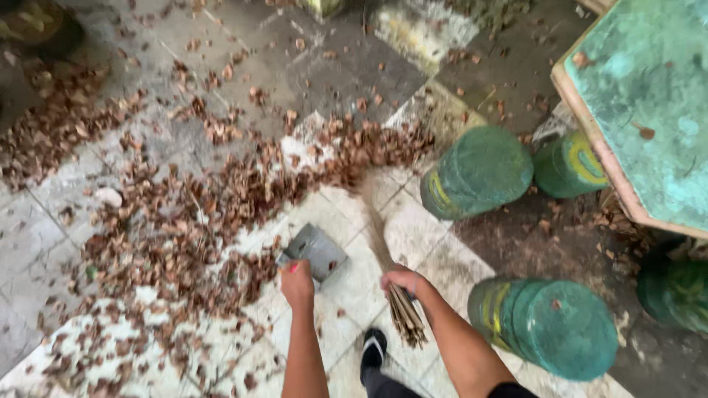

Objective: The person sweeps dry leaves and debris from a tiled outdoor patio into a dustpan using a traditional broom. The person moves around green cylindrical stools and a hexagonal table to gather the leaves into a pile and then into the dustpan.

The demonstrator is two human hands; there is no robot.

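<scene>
A grey dustpan (316,250) is gripped by its handle in the left hand (296,284), fingers curled tight around it, and is held low with its blade tilted toward the floor (413,236), so that its open edge faces the leaves (221,199). A bundle of thin sticks, a broom (387,243), is clasped in the right hand (402,280), closed around the bound upper end; the loose stick ends jut out below the fist toward the wearer, while the blurred sweeping end reaches forward to the edge of the leaf pile. Broom and dustpan are held just beside each other, on the pale swept tiles, with the dry brown leaves spread in a wide band ahead and to the left. A sandalled foot (374,348) is seen between the two forearms. To the right, three round green stools (479,171) are ranged around a green-topped bench (649,96) with a wooden rim; a fourth is partly hidden under it.
</scene>
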